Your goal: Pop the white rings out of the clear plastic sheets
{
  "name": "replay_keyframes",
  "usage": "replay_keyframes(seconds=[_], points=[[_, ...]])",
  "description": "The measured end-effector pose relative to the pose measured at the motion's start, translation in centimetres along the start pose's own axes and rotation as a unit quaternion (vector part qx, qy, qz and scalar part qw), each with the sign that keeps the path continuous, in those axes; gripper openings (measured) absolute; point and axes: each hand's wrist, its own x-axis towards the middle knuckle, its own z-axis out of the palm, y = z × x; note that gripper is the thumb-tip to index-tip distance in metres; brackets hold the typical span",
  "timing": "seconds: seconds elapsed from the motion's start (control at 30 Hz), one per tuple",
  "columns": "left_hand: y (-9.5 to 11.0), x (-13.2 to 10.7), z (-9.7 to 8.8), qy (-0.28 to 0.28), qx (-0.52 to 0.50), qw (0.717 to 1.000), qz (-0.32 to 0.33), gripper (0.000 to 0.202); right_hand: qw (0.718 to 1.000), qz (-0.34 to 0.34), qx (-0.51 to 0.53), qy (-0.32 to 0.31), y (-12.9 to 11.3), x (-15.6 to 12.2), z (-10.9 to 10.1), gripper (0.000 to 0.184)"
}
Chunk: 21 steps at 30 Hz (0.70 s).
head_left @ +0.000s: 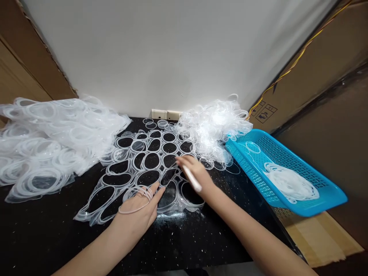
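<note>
On the black counter [178, 249], the sheet [168, 197] lies flat between the two hands, and through its many round holes the dark surface shows. It is spread out, I think, so that each ring-shaped part is easy to see and to reach. The left hand [139, 211] rests on its near part, palm down, with the fingertips a little apart; this seems to be for pressing the sheet steady. Several rings [133, 212] are looped around the fingers of this hand, perhaps because there they do not occupy the other hand.

The right hand [199, 172] has its grip closed on a white tool [192, 179], pinched near the front like a pen, which probably gives fine control. Whether the tip touches the sheet, I cannot tell.

To the left, a pile [43, 130] of similar sheets stands aside, so the middle is left for working. Behind the right hand there is a clear heap [212, 122], which reaches to the blue basket [340, 199]. The basket sits at the right side, tilted, and holds a white bundle [293, 184], near enough for the right arm.
</note>
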Motion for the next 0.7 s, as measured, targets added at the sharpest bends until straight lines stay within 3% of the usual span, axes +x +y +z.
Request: replay_keyframes(seconds=[0.07, 0.17, 0.23, 0.27, 0.33, 0.4, 0.43, 0.53, 0.7], points=[[0.0, -0.1, 0.2, -0.002, 0.003, 1.000, -0.017, 0.044, 0.996, 0.048, 0.008, 0.079, 2.1, 0.6, -1.9, 0.029], [-0.1, -0.2, 0.0, 0.002, -0.012, 0.999, -0.035, 0.040, 0.966, 0.130, -0.004, 0.223, 4.5, 0.9, -5.0, 0.028], [-0.3, -0.1, -0.6, 0.006, -0.071, 0.996, -0.048, 0.036, 0.946, 0.196, 0.080, 0.245, 4.7, 0.8, -6.3, 0.030], [-0.4, -0.1, -1.0, 0.007, -0.102, 0.993, -0.057, 0.033, 0.938, 0.226, 0.155, 0.211, 4.3, 0.7, -6.7, 0.031], [-0.6, 0.1, -2.1, 0.011, -0.162, 0.983, -0.087, 0.030, 0.908, 0.260, 0.323, 0.055, 2.7, 0.5, -6.8, 0.031], [-0.7, 0.5, -3.2, 0.015, -0.232, 0.964, -0.127, 0.035, 0.848, 0.245, 0.454, -0.119, 0.5, 0.2, -6.5, 0.029], [-0.6, 0.7, -3.6, 0.011, -0.280, 0.949, -0.143, 0.042, 0.817, 0.229, 0.502, -0.169, -0.5, 0.1, -6.2, 0.027], [0.0, 1.7, -4.3, -0.040, -0.468, 0.868, -0.159, 0.063, 0.739, 0.211, 0.597, -0.228, -2.4, -0.2, -5.4, 0.025], [1.1, 3.2, -4.4, -0.083, -0.715, 0.671, -0.177, 0.058, 0.674, 0.234, 0.661, -0.232, -2.1, -0.4, -5.3, 0.032]])
